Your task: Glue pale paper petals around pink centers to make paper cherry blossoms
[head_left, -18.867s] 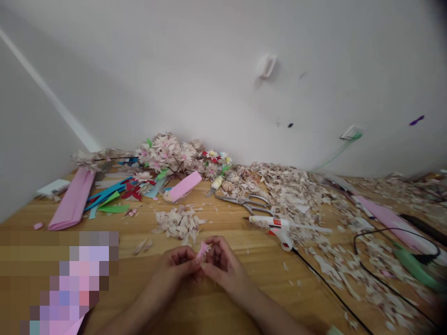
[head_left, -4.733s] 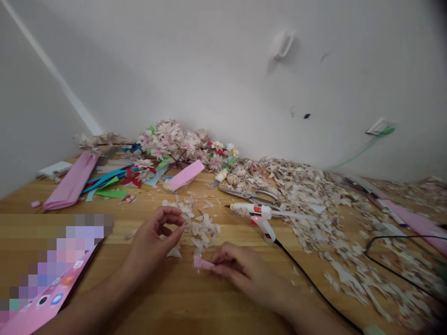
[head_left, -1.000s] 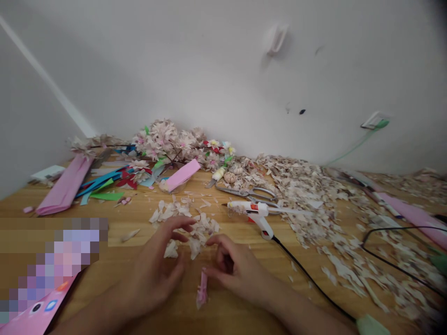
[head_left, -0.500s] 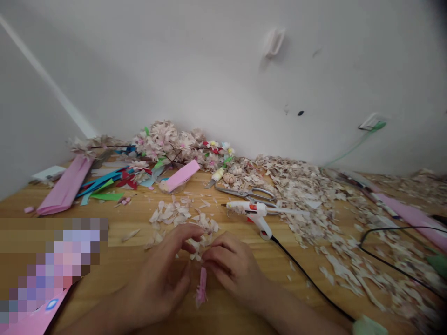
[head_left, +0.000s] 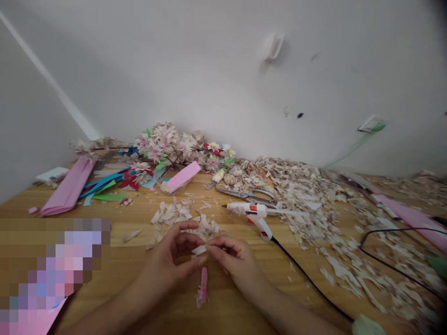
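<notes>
Over the wooden table, my right hand (head_left: 232, 257) pinches a small pale flake of garlic skin (head_left: 199, 250) between thumb and fingertips. My left hand (head_left: 179, 251) curves around the flake's other side, its thumb and fingers apart; whether a fingertip touches the flake I cannot tell. Below the hands lies a rolled pink paper piece (head_left: 203, 286) with a frayed lower end. Just beyond my fingers is a loose pile of garlic skin flakes (head_left: 171, 212).
A white glue gun (head_left: 249, 208) with a black cord (head_left: 307, 273) lies right of my hands, scissors (head_left: 247, 193) behind it. Garlic skins (head_left: 300, 186) cover the right side. Paper flowers (head_left: 164, 142), garlic bulbs (head_left: 230, 179) and pink paper (head_left: 70, 186) lie farther back. A blurred phone-like object (head_left: 52, 284) is at left.
My hands have shifted slightly, and the right fingertips have closed in a pinch. A pale flake now shows between the hands. The pink paper piece has stayed on the table.
</notes>
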Action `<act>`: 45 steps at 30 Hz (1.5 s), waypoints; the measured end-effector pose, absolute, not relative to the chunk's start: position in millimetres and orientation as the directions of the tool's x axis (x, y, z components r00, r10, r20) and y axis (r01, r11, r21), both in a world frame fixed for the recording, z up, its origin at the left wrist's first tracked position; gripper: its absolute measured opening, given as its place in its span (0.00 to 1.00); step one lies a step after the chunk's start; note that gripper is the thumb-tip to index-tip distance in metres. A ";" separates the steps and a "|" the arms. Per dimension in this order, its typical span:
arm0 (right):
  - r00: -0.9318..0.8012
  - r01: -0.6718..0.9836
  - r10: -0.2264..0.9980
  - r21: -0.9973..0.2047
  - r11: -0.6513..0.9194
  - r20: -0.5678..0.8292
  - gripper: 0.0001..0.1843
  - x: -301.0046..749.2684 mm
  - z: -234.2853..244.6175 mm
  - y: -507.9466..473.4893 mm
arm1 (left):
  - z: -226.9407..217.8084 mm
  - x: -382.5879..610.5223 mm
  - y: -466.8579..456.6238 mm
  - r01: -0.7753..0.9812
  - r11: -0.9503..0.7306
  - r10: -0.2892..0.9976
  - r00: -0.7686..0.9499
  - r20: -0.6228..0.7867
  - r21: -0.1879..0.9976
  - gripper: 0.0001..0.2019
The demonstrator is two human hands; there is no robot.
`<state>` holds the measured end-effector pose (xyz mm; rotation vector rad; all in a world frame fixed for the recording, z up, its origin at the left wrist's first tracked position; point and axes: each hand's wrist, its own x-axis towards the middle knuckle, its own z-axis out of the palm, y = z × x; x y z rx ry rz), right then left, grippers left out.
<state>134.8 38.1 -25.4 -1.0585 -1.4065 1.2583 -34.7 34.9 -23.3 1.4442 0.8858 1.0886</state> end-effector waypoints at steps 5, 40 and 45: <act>-0.154 -0.039 0.982 -0.994 0.102 0.107 0.08 135.1 -29.0 39.4 | -24.5 -33.2 35.3 -0.104 -0.040 0.968 0.244 0.064 0.994 0.25; -0.361 0.541 0.852 -0.659 0.522 0.379 0.19 142.6 -20.0 40.2 | -15.4 -51.6 47.7 0.610 -0.547 0.809 0.563 0.172 0.573 0.19; -0.409 0.503 0.819 -0.648 0.571 0.404 0.24 141.0 -17.2 35.3 | -16.6 -52.0 46.7 0.593 -0.460 0.866 0.465 0.186 0.661 0.23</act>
